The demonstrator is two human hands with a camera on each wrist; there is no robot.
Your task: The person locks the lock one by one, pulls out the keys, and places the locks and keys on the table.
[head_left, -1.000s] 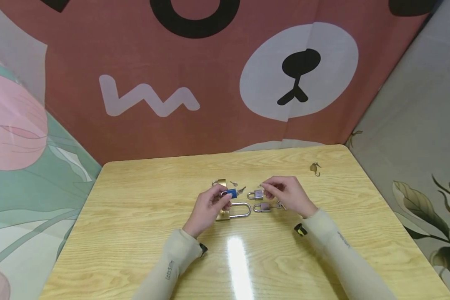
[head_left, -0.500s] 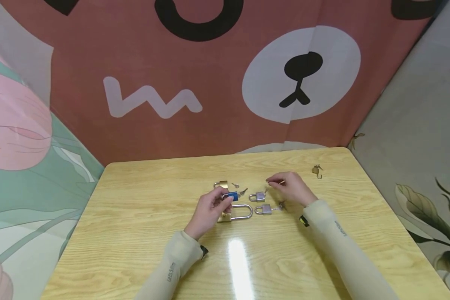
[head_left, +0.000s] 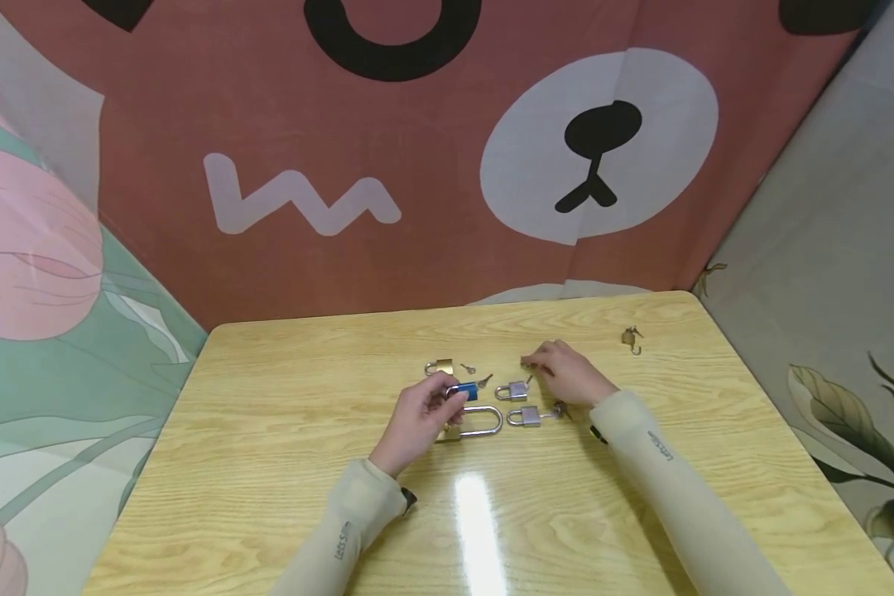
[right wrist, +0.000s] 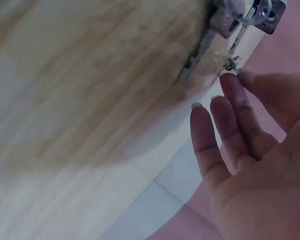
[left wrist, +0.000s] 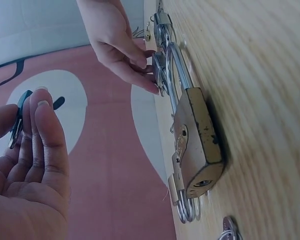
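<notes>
My left hand (head_left: pixel 417 422) pinches a small blue padlock (head_left: pixel 468 391) between thumb and fingers, raised over the table. In the left wrist view the padlock (left wrist: pixel 23 107) appears edge-on, its shackle pointing down. Just past its right end in the head view is a small key (head_left: pixel 486 382). My right hand (head_left: pixel 569 377) has thumb and index finger together on a small metal key (right wrist: pixel 231 64), mostly covered by the fingertips. Near that hand lie two silver padlocks, an upper one (head_left: pixel 517 391) and a lower one (head_left: pixel 529 416) with keys (head_left: pixel 559 410) beside it.
Under the left hand lies a brass padlock (left wrist: pixel 197 145) with a long shackle. Behind are a smaller brass padlock (head_left: pixel 443 366) and a loose key (head_left: pixel 469 369). Far right, a small padlock (head_left: pixel 629 338) has its shackle swung out. A printed cloth (head_left: pixel 305 273) hangs beyond the table.
My right hand first moves away from the upper silver padlock, then dips slightly left and lower, behind that padlock. The left hand keeps the blue padlock in nearly the same place.
</notes>
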